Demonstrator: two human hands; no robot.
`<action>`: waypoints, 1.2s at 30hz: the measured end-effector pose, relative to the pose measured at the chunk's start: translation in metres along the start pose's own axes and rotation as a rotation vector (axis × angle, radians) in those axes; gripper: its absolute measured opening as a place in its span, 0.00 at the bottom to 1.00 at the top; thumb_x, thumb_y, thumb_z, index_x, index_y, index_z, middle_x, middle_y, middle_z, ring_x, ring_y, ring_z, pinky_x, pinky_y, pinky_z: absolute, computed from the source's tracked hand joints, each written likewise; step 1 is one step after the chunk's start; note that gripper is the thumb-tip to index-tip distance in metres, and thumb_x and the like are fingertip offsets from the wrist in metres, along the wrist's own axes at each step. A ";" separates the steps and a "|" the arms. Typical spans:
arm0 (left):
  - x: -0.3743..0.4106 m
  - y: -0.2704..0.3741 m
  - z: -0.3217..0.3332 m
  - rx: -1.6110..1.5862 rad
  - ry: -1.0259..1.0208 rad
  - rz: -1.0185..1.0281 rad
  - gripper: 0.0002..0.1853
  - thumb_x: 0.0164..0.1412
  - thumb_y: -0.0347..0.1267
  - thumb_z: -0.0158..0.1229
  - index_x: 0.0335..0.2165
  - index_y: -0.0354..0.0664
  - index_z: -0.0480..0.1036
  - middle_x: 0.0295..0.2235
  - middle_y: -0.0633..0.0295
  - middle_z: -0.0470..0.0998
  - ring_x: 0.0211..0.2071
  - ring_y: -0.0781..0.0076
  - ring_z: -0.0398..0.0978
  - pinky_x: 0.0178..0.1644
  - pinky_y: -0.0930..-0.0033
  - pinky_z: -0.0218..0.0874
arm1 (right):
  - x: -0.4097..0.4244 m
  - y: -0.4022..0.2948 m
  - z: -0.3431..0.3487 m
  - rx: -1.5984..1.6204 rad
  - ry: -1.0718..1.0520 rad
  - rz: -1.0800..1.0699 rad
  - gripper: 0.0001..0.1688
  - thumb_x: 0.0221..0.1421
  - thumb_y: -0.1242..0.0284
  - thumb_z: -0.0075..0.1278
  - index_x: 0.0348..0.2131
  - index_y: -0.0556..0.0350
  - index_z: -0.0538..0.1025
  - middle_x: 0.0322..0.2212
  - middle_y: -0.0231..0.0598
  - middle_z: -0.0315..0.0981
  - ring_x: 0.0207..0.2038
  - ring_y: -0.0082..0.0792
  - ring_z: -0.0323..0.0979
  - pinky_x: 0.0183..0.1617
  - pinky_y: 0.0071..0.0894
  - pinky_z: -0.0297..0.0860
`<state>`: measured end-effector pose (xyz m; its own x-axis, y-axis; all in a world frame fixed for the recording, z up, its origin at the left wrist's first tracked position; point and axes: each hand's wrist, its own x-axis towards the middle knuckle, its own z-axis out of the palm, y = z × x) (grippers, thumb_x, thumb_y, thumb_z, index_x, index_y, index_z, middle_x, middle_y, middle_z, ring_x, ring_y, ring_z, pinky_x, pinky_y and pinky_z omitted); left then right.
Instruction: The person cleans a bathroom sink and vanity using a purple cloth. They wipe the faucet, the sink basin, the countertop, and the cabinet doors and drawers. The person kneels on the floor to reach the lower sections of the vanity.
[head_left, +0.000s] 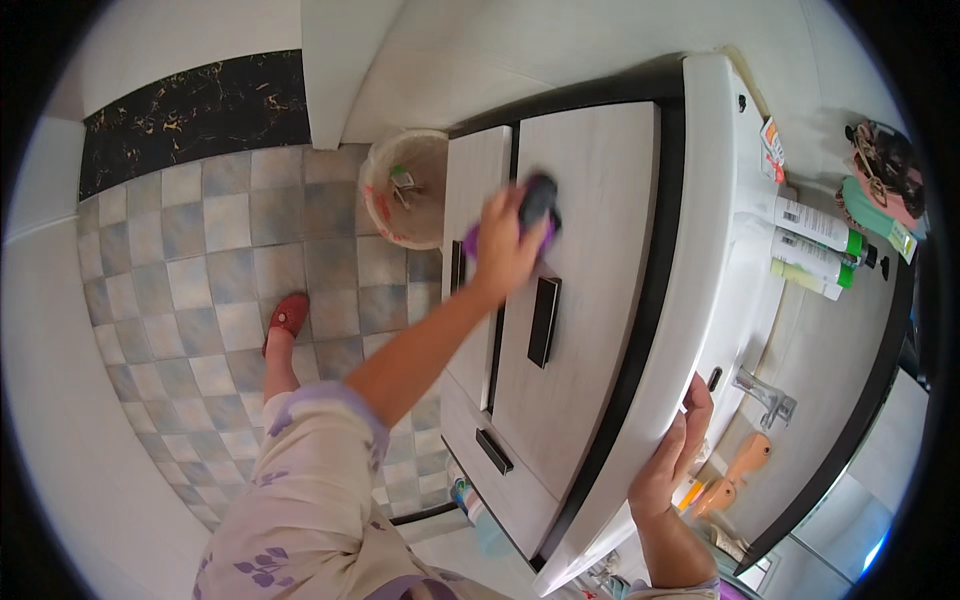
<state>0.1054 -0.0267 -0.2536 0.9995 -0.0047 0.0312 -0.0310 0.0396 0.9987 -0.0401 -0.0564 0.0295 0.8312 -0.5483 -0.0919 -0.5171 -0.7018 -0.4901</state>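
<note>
My left hand (504, 251) grips a purple and black cloth-like item (538, 201), blurred by motion. It is against or just in front of the pale wood-grain cabinet door (592, 225), beyond the door's black handle (544, 322). My right hand (679, 450) rests on the front rim of the white washbasin (709, 247), its thumb and fingers apart, holding nothing. Nearby on the basin side are a chrome faucet (765, 394) and an oval overflow hole (715, 379).
A lined waste bin (379, 217) with some litter stands beside the cabinet on the checked tile floor (225, 285). White tubes with green caps (814, 225) and orange fish-shaped items (750, 457) sit behind the basin. A drawer handle (493, 451) juts out. My foot wears a red shoe (289, 315).
</note>
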 end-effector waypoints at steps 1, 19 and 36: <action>-0.039 -0.001 -0.008 -0.221 -0.137 -0.107 0.24 0.54 0.33 0.57 0.48 0.32 0.66 0.47 0.47 0.67 0.51 0.51 0.64 0.57 0.60 0.53 | 0.001 0.000 0.000 -0.007 -0.006 -0.003 0.30 0.62 0.65 0.29 0.58 0.65 0.55 0.52 0.45 0.59 0.44 0.30 0.65 0.49 0.30 0.63; -0.007 0.084 -0.031 -0.260 -0.280 0.280 0.18 0.42 0.23 0.53 0.38 0.34 0.70 0.46 0.49 0.64 0.48 0.51 0.62 0.54 0.55 0.54 | -0.002 0.004 -0.004 0.037 -0.020 0.002 0.29 0.62 0.67 0.30 0.57 0.68 0.57 0.54 0.45 0.57 0.45 0.30 0.63 0.51 0.31 0.61; 0.093 0.119 -0.023 0.025 -0.264 0.648 0.17 0.47 0.23 0.48 0.39 0.36 0.73 0.50 0.51 0.70 0.51 0.47 0.62 0.54 0.55 0.53 | 0.000 0.006 -0.001 0.023 0.014 -0.105 0.26 0.61 0.75 0.32 0.57 0.68 0.58 0.50 0.43 0.60 0.44 0.27 0.61 0.49 0.27 0.59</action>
<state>0.1951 0.0001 -0.1324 0.7448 -0.2308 0.6260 -0.6236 0.0931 0.7762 -0.0440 -0.0614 0.0277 0.8776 -0.4786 -0.0264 -0.4220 -0.7453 -0.5163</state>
